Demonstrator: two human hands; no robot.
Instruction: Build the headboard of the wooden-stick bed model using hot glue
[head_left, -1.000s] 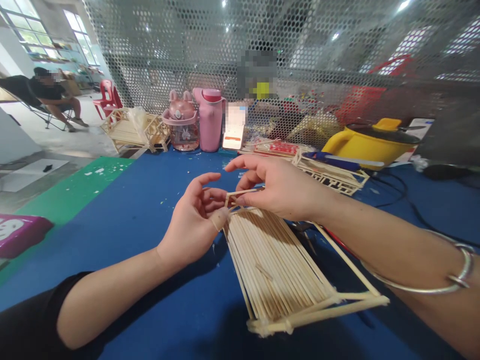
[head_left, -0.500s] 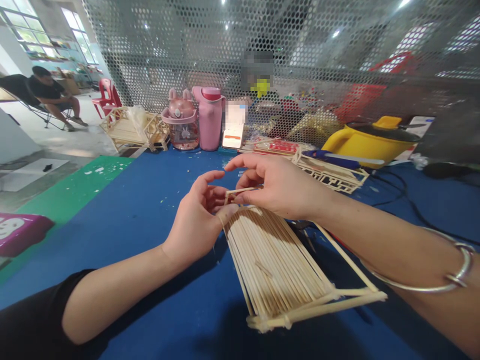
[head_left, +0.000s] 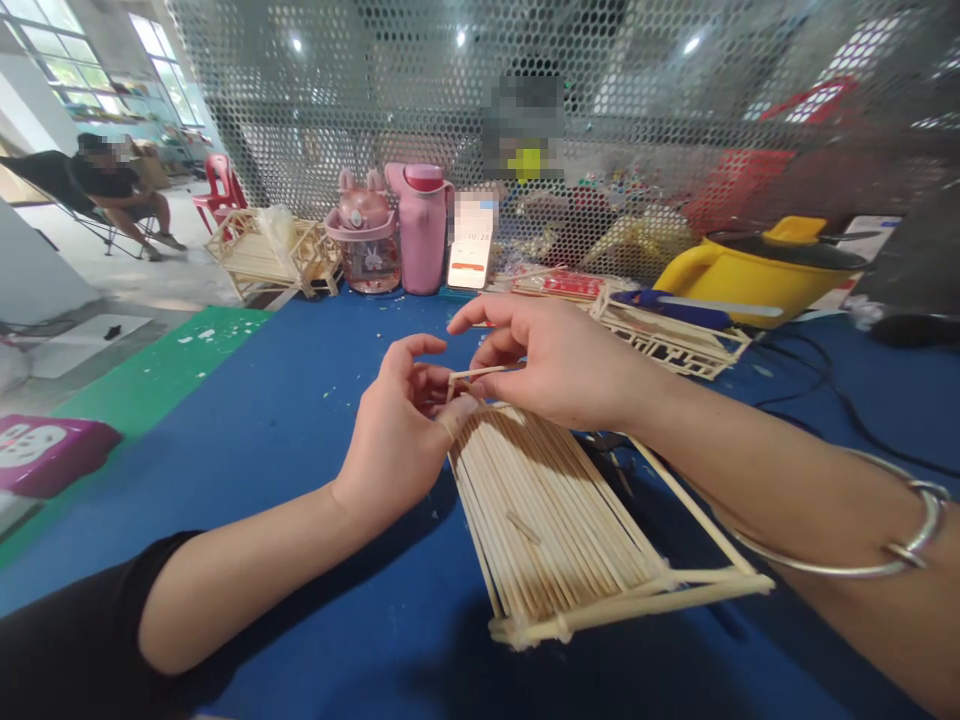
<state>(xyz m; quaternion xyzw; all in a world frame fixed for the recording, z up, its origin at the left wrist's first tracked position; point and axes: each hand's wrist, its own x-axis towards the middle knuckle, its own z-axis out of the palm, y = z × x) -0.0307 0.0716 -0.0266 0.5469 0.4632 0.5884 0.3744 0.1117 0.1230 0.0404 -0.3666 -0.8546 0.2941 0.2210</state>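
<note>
A small frame of wooden sticks (head_left: 540,510), with a deck of sticks laid side by side, rests on the blue table. My left hand (head_left: 409,415) is closed at its far left corner, thumb on the near side and fingers curled behind. With thumb and fingers pinched, my right hand (head_left: 540,365) holds a thin stick (head_left: 480,373) at that same far end. The fingertips of both hands nearly meet there, and partly hide the joint. On the deck lies a short loose piece of stick (head_left: 523,527).
At the back stand a stick model (head_left: 262,255), a pink rabbit-eared bottle (head_left: 365,240), a pink flask (head_left: 424,235) and a lit phone (head_left: 471,245). Right of them are another stick model (head_left: 675,335), a yellow pot (head_left: 757,270) and black cables (head_left: 825,415). A person (head_left: 120,190) sits far left.
The view has shifted slightly, so the background appears a little farther right. Both hands stay at the far corner of the stick frame with almost the same grip.
</note>
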